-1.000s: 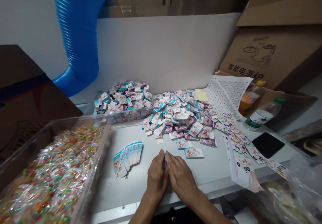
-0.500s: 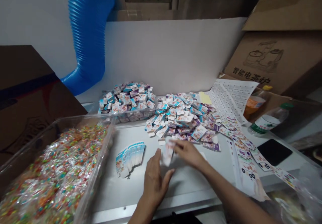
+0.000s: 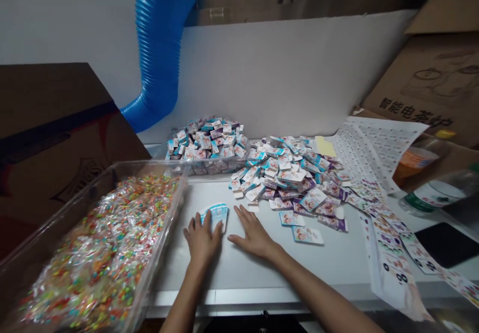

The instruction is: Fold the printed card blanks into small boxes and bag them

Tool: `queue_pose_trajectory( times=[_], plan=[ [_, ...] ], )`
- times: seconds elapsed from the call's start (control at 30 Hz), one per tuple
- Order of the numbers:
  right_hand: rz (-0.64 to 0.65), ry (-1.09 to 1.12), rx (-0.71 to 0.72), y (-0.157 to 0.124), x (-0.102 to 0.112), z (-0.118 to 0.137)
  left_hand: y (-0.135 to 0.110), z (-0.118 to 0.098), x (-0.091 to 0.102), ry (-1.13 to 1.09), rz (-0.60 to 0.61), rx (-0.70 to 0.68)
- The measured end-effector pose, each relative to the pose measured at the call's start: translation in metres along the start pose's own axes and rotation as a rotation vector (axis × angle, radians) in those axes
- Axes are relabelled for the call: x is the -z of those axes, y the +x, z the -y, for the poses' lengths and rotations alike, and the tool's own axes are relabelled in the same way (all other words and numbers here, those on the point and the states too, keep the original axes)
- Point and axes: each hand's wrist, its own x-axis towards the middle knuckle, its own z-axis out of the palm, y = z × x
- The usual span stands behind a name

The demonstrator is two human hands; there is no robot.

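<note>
My left hand (image 3: 202,238) lies flat, fingers spread, on a fanned stack of flat blue-and-white cards (image 3: 217,213) on the white table (image 3: 262,268). Only the stack's far end shows past the fingers. My right hand (image 3: 253,233) rests open, palm down, on the bare table just right of the stack, holding nothing. A loose heap of small folded blue, white and purple boxes (image 3: 288,173) lies just beyond my right hand. Two flat unfolded cards (image 3: 301,227) sit to its right.
A clear tray of colourful wrapped candies (image 3: 101,238) stands at the left. A clear bin heaped with small boxes (image 3: 207,143) is at the back. Sticker sheets (image 3: 377,173), two bottles (image 3: 430,183), a black phone (image 3: 447,243), cardboard cartons (image 3: 430,88) crowd the right. A blue ribbed hose (image 3: 160,49) hangs behind.
Both hands held a card near the table's front, then the right hand reached to the heap. Now both have moved left: the left lies on the fanned stack, the right flat beside it.
</note>
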Motion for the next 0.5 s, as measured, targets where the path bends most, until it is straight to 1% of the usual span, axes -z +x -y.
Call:
queue_pose_trajectory(
  times=[0.1, 0.2, 0.33, 0.43, 0.5],
  plan=[
    [0.005, -0.059, 0.033, -0.006, 0.003, -0.004, -0.008, -0.018, -0.014, -0.112, -0.010, -0.190],
    [-0.015, -0.089, 0.060, -0.030, 0.010, -0.012, -0.018, -0.034, -0.023, -0.236, -0.004, -0.323],
    [-0.090, -0.083, 0.012, -0.058, 0.015, -0.027, -0.033, -0.053, -0.024, -0.360, 0.059, -0.417],
    [-0.166, -0.084, -0.032, -0.061, 0.017, -0.036, -0.045, -0.061, -0.020, -0.493, 0.114, -0.435],
    [-0.197, -0.114, -0.046, -0.058, 0.019, -0.040, -0.051, -0.061, -0.017, -0.576, 0.090, -0.389]
  ],
)
